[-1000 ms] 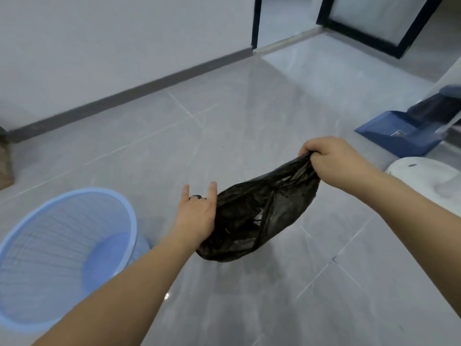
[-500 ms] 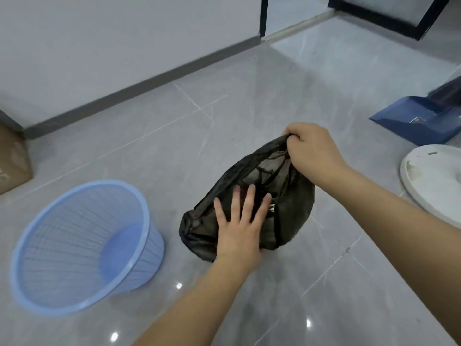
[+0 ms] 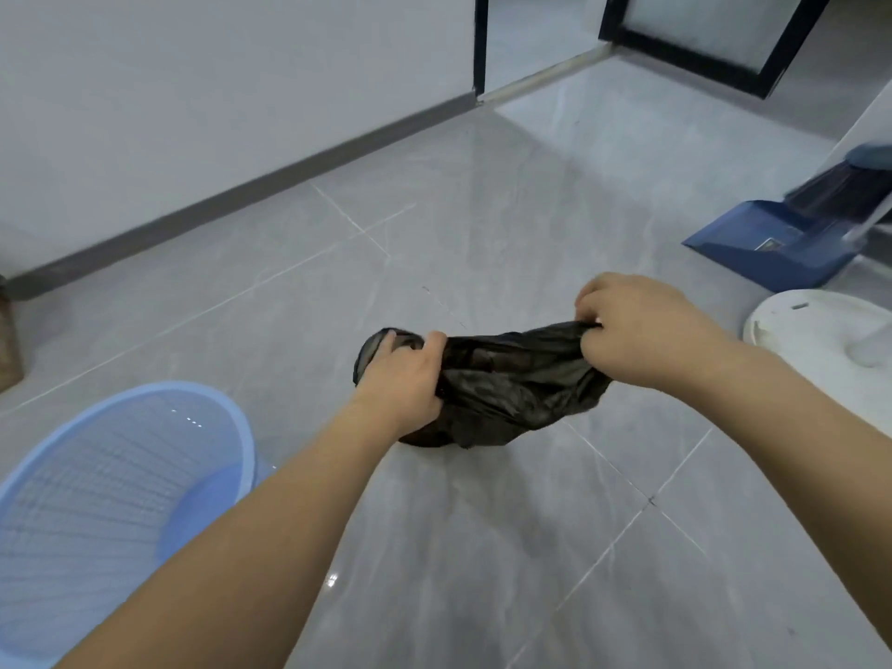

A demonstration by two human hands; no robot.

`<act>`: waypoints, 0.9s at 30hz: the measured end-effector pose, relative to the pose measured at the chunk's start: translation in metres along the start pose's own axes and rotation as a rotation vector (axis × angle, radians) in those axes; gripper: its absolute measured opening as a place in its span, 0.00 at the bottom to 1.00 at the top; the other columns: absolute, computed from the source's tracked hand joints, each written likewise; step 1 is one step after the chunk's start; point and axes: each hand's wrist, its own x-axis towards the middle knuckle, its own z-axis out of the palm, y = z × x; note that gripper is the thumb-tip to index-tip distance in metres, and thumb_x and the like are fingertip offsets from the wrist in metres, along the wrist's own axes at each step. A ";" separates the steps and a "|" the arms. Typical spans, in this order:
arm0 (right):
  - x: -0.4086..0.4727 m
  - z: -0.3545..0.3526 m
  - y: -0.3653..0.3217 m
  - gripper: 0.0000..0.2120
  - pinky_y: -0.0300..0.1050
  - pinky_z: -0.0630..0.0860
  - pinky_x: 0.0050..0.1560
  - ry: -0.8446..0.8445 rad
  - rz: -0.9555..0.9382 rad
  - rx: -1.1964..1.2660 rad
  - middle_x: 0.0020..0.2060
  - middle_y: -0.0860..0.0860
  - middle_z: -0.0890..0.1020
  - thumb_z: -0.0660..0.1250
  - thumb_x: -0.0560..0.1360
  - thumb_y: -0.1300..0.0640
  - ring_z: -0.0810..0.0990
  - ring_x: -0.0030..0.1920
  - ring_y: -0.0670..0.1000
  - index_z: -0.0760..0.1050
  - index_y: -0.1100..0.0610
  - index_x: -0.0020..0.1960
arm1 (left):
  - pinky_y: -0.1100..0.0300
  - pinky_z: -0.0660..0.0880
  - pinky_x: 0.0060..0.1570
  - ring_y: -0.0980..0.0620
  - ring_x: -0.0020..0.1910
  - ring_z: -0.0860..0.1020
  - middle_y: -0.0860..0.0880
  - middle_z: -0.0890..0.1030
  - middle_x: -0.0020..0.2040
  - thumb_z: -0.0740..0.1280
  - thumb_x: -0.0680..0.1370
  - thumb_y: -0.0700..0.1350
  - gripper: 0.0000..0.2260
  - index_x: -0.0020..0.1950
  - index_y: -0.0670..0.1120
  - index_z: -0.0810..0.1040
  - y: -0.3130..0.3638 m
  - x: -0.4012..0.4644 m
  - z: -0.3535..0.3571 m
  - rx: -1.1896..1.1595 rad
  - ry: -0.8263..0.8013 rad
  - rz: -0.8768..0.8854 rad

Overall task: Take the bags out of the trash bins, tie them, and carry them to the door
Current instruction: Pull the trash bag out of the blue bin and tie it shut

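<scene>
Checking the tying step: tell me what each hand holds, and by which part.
Both hold the black trash bag. The left hand grips its bunched left end; the right hand pinches the gathered right end in its fingers.

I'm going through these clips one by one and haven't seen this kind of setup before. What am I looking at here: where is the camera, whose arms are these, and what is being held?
There is no machine here. The camera is worn on a person's head and looks forward and down, so the two bare arms reaching in from the bottom belong to the wearer.

The left hand grips one end of a black trash bag, and the right hand pinches the other end with its fingers. The bag is stretched between them, low over the grey tiled floor; whether it touches the floor cannot be told. It is not yet tied.

At lower left stands a light blue mesh trash bin with no bag in it. At right are a blue dustpan and a white round base. A doorway with a dark frame shows at the top.
</scene>
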 end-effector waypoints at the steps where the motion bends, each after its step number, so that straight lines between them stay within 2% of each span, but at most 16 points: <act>1: -0.004 -0.004 0.002 0.14 0.49 0.69 0.56 -0.076 0.070 -0.124 0.61 0.52 0.75 0.58 0.70 0.50 0.74 0.57 0.57 0.78 0.54 0.49 | 0.50 0.71 0.50 0.42 0.45 0.77 0.49 0.74 0.36 0.64 0.69 0.41 0.24 0.65 0.44 0.64 0.000 -0.001 -0.001 -0.042 0.030 0.004; 2: -0.008 -0.006 0.003 0.24 0.53 0.66 0.60 -0.145 0.127 -0.204 0.67 0.53 0.72 0.56 0.69 0.42 0.71 0.62 0.58 0.76 0.53 0.56 | 0.53 0.69 0.38 0.43 0.39 0.76 0.51 0.71 0.34 0.63 0.69 0.40 0.21 0.62 0.45 0.66 -0.001 -0.005 -0.003 -0.087 0.073 0.013; 4: -0.013 -0.004 -0.006 0.49 0.63 0.51 0.72 -0.185 0.160 -0.260 0.77 0.56 0.57 0.52 0.60 0.26 0.57 0.75 0.60 0.59 0.52 0.75 | 0.55 0.64 0.29 0.44 0.32 0.72 0.55 0.66 0.31 0.63 0.69 0.39 0.18 0.58 0.45 0.66 -0.001 -0.015 -0.004 -0.151 0.134 0.083; 6: -0.015 0.014 -0.028 0.65 0.66 0.37 0.73 -0.176 0.049 -0.325 0.79 0.57 0.45 0.52 0.53 0.18 0.44 0.78 0.60 0.35 0.53 0.78 | 0.55 0.63 0.29 0.44 0.31 0.71 0.53 0.68 0.32 0.63 0.69 0.40 0.17 0.56 0.45 0.65 -0.001 -0.025 -0.006 -0.183 0.146 0.174; 7: -0.014 0.026 -0.040 0.68 0.67 0.35 0.72 -0.177 -0.024 -0.370 0.79 0.58 0.44 0.55 0.53 0.18 0.42 0.78 0.60 0.30 0.54 0.77 | 0.55 0.63 0.29 0.44 0.30 0.70 0.53 0.69 0.32 0.63 0.70 0.40 0.16 0.56 0.46 0.64 -0.003 -0.028 -0.009 -0.205 0.147 0.190; 9: -0.007 0.049 -0.060 0.64 0.67 0.37 0.73 -0.212 -0.096 -0.466 0.77 0.61 0.54 0.63 0.62 0.25 0.49 0.77 0.62 0.28 0.57 0.76 | 0.56 0.62 0.27 0.47 0.28 0.70 0.53 0.70 0.30 0.63 0.72 0.41 0.17 0.57 0.49 0.61 -0.006 -0.031 -0.013 -0.261 0.154 0.166; 11: 0.003 0.061 -0.068 0.50 0.62 0.48 0.75 -0.238 -0.064 -0.511 0.63 0.58 0.76 0.67 0.72 0.43 0.70 0.67 0.60 0.38 0.60 0.78 | 0.56 0.63 0.26 0.48 0.28 0.72 0.51 0.72 0.30 0.62 0.73 0.42 0.20 0.61 0.51 0.59 -0.010 -0.032 -0.016 -0.267 0.108 0.073; 13: 0.011 0.060 -0.063 0.25 0.51 0.66 0.62 -0.230 -0.012 -0.432 0.52 0.52 0.81 0.64 0.75 0.58 0.78 0.53 0.56 0.63 0.59 0.70 | 0.54 0.70 0.31 0.47 0.34 0.76 0.48 0.77 0.37 0.63 0.75 0.46 0.22 0.66 0.52 0.58 -0.015 -0.033 -0.018 -0.171 -0.037 -0.040; 14: 0.011 0.057 -0.061 0.16 0.49 0.68 0.56 -0.220 0.012 -0.412 0.51 0.51 0.80 0.63 0.75 0.61 0.78 0.50 0.55 0.69 0.58 0.63 | 0.53 0.73 0.37 0.45 0.39 0.78 0.47 0.79 0.42 0.64 0.76 0.49 0.21 0.67 0.50 0.62 -0.015 -0.033 -0.018 -0.115 -0.140 -0.089; 15: 0.011 0.055 -0.060 0.14 0.51 0.69 0.55 -0.185 0.014 -0.413 0.52 0.52 0.78 0.62 0.76 0.61 0.77 0.51 0.55 0.71 0.58 0.61 | 0.53 0.75 0.42 0.44 0.44 0.78 0.46 0.80 0.47 0.63 0.77 0.52 0.17 0.63 0.48 0.67 -0.016 -0.033 -0.018 -0.093 -0.248 -0.131; 17: 0.006 0.055 -0.065 0.24 0.62 0.63 0.66 -0.117 0.002 -0.418 0.60 0.56 0.75 0.59 0.76 0.52 0.74 0.59 0.59 0.65 0.61 0.69 | 0.56 0.72 0.43 0.45 0.45 0.77 0.46 0.80 0.47 0.60 0.79 0.53 0.11 0.51 0.46 0.75 -0.015 -0.031 -0.017 -0.183 -0.386 -0.197; 19: -0.003 0.059 -0.072 0.40 0.71 0.53 0.69 -0.076 -0.030 -0.393 0.70 0.59 0.67 0.55 0.73 0.40 0.67 0.68 0.62 0.50 0.61 0.77 | 0.57 0.70 0.38 0.46 0.42 0.77 0.48 0.78 0.39 0.60 0.79 0.51 0.12 0.42 0.46 0.76 -0.014 -0.027 -0.019 -0.315 -0.376 -0.254; 21: -0.007 0.067 -0.075 0.48 0.75 0.47 0.67 -0.105 -0.082 -0.484 0.75 0.61 0.58 0.58 0.71 0.34 0.59 0.73 0.64 0.41 0.58 0.78 | 0.57 0.70 0.36 0.45 0.41 0.78 0.49 0.78 0.36 0.60 0.79 0.49 0.12 0.39 0.45 0.75 -0.013 -0.025 -0.026 -0.398 -0.314 -0.278; 23: -0.003 0.074 -0.071 0.43 0.75 0.47 0.68 -0.142 -0.092 -0.625 0.73 0.62 0.60 0.63 0.74 0.41 0.59 0.72 0.65 0.47 0.58 0.78 | 0.55 0.73 0.40 0.45 0.43 0.80 0.46 0.81 0.39 0.62 0.78 0.50 0.12 0.43 0.43 0.78 -0.010 -0.026 -0.032 -0.456 -0.318 -0.280; 25: 0.009 0.072 -0.064 0.27 0.72 0.55 0.69 -0.145 -0.046 -0.721 0.67 0.61 0.69 0.61 0.77 0.52 0.67 0.67 0.64 0.62 0.60 0.73 | 0.55 0.75 0.43 0.48 0.44 0.81 0.47 0.82 0.43 0.66 0.74 0.54 0.13 0.47 0.45 0.79 -0.007 -0.033 -0.035 -0.463 -0.388 -0.283; 27: 0.019 0.066 -0.054 0.19 0.68 0.64 0.65 -0.151 0.040 -0.757 0.63 0.61 0.72 0.59 0.78 0.58 0.72 0.62 0.64 0.69 0.61 0.68 | 0.55 0.75 0.42 0.50 0.44 0.79 0.50 0.80 0.45 0.70 0.70 0.58 0.18 0.50 0.47 0.75 -0.002 -0.039 -0.037 -0.345 -0.512 -0.304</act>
